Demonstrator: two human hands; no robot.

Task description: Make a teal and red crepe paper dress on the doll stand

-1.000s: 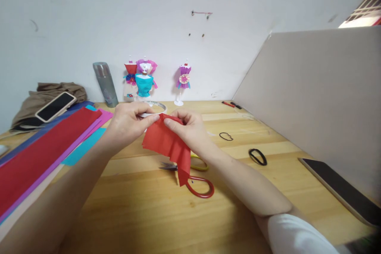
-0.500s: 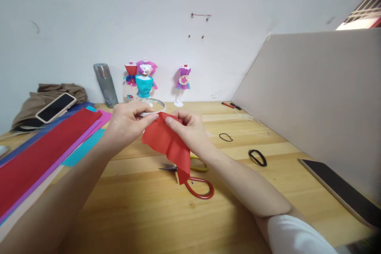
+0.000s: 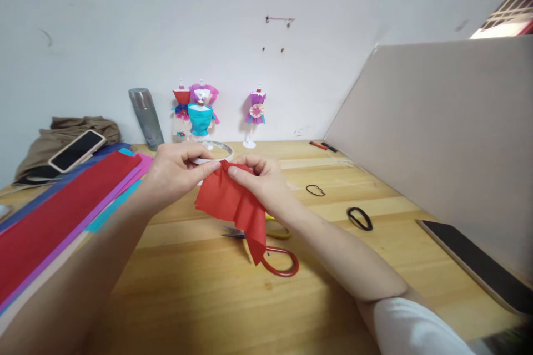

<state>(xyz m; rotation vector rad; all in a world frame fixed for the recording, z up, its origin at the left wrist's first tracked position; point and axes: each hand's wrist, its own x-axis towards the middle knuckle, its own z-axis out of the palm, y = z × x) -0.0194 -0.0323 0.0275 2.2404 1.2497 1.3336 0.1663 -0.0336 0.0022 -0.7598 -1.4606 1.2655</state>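
left hand (image 3: 177, 175): pinching red sheet (image 3: 233, 197), 11 o'clock | right hand (image 3: 263, 178): pinching it, 1 o'clock | scissors (image 3: 287, 274): on counter (image 3: 179, 294), 5 o'clock

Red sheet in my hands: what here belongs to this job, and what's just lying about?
Likely part of the job:
red sheet, in your left hand and right hand
scissors beneath it
roll, apparently tape
coloured sheets
dressed mini forms, perhaps

Seemingly just lying about:
bottle
phone
black bands
dark slab
brown cloth
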